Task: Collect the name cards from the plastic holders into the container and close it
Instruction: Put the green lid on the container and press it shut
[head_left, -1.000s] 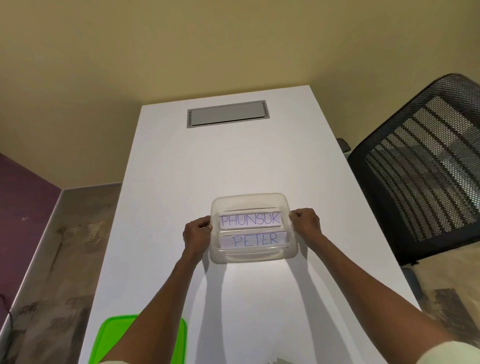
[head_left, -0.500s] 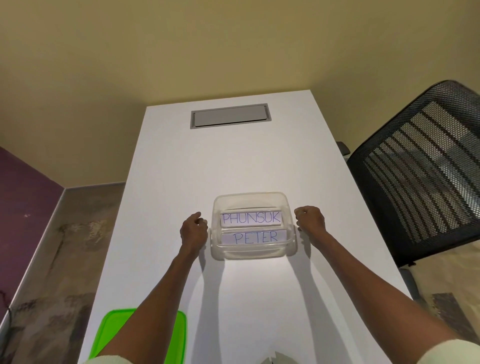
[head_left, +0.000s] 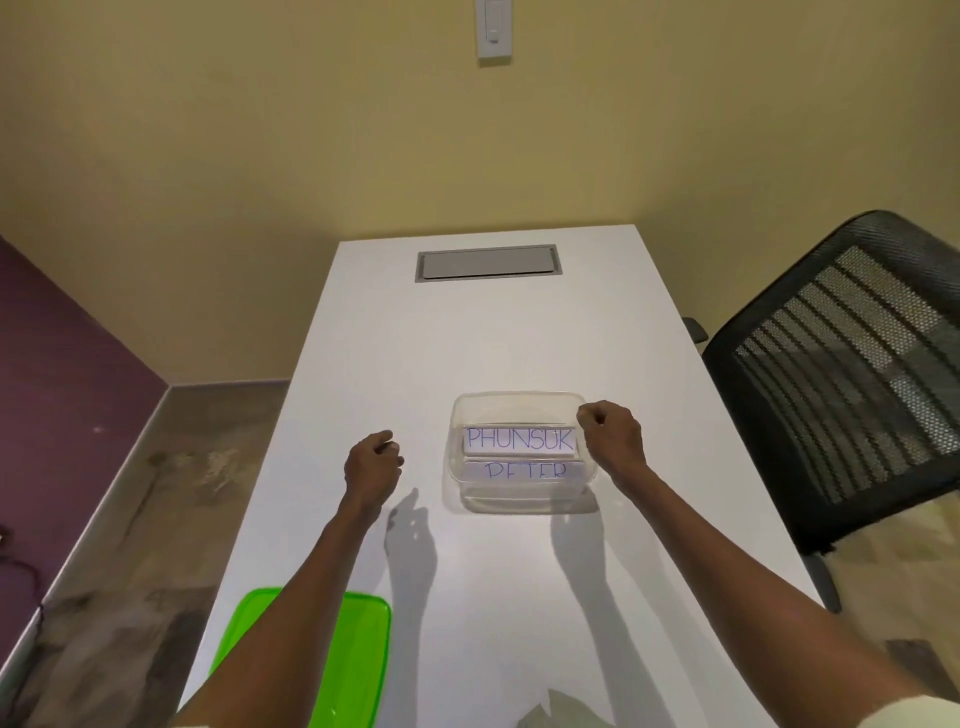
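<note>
1. Reading the writing first: two white name cards stand inside the clear plastic container (head_left: 521, 452), both lettered by hand in blue capitals. The farther card (head_left: 520, 439) says "PHUNSUK"; the nearer card (head_left: 524, 472) says "PETER", its lower half blurred by the container's front wall.
2. Counting the task's things: one container, two cards, one green lid (head_left: 332, 654). Whether the cards sit in plastic holders I cannot tell from here.
3. The container rests on the white desk (head_left: 498, 343) about midway along its length, closer to the right edge than the left. It is uncovered.
4. The green lid lies flat at the near-left corner of the desk, well apart from the container, partly hidden under the person's left forearm.
5. The left hand (head_left: 371, 467) hangs over the desk to the left of the container, clear of it, fingers curled loosely inward and gripping nothing.
6. The right hand (head_left: 613, 439) is just beside the container's right wall near the far corner, fingers curled into a loose fist. Whether it touches the rim I cannot tell; it holds nothing.
7. One grey recessed panel (head_left: 487, 262) is set into the desk near its far edge.
8. One black mesh chair (head_left: 852, 379) stands off the desk's right edge.
9. One white wall switch (head_left: 494, 31) is mounted on the yellow wall beyond.
</note>
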